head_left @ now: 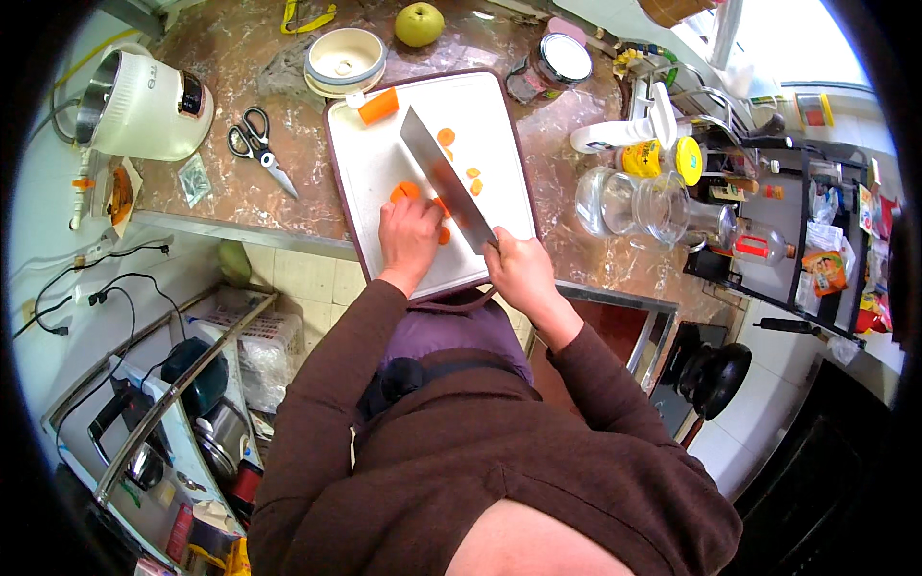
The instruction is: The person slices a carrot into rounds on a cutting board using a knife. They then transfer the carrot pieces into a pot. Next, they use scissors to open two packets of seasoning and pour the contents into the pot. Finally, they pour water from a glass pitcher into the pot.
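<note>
My right hand is wrapped round the handle of a cleaver. Its wide blade slants up and left above a white cutting board with a dark rim. Left of the blade, the fingers of my left hand are bent and pressed down on a piece of carrot, partly hidden under them. Several thin carrot slices lie on both sides of the blade, some partly covered by it. A thicker carrot chunk rests at the board's far left corner.
Black-handled scissors lie left of the board, near a white appliance. Beyond the board are a round bowl, a green apple and a lidded jar. Glass jars and a white bottle stand to the right.
</note>
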